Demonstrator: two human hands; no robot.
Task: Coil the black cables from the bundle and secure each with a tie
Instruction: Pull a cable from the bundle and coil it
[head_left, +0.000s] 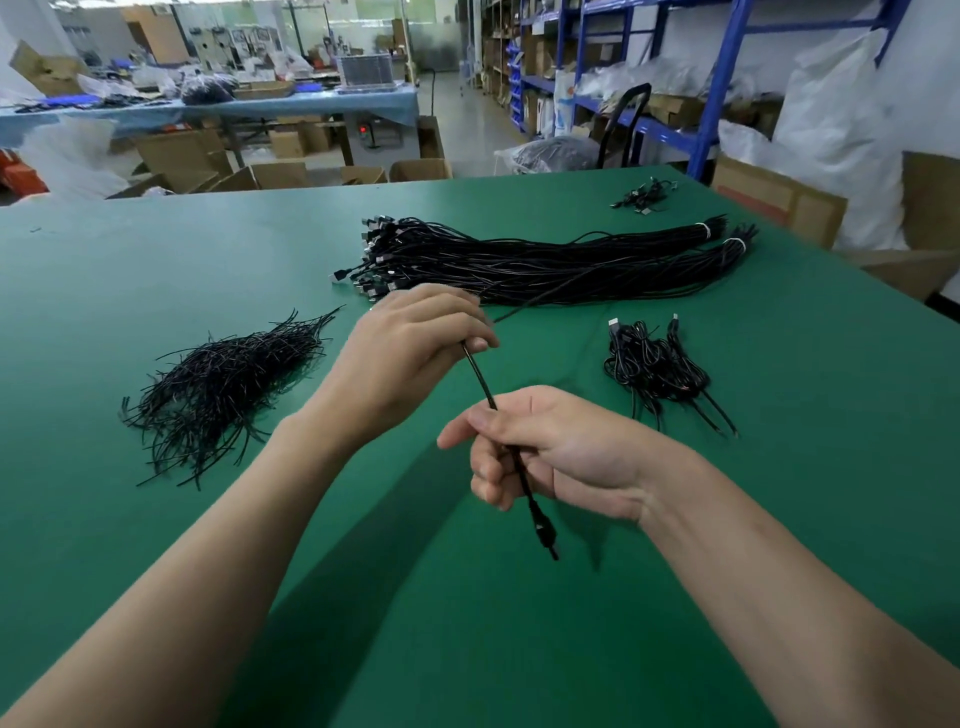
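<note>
Green table (156, 260) keeps ties (223, 384) leftward, bundle (545, 265) ahead; left hand (410, 353) and right hand (545, 452) pinch 1 cable (480, 379) straight, probably for coiling.

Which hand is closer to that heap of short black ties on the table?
Left. The left hand is just right of the heap of ties, gripping the cable; the right hand grips it farther right, nearer the person.

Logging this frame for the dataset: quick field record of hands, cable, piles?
left hand: pinches cable, farther end
right hand: grips cable above its hanging plug
cable: straight between hands, runs on toward bundle
bundle: on green table, beyond hands
ties: loose pile, left
coiled cables: small heap, right
</note>
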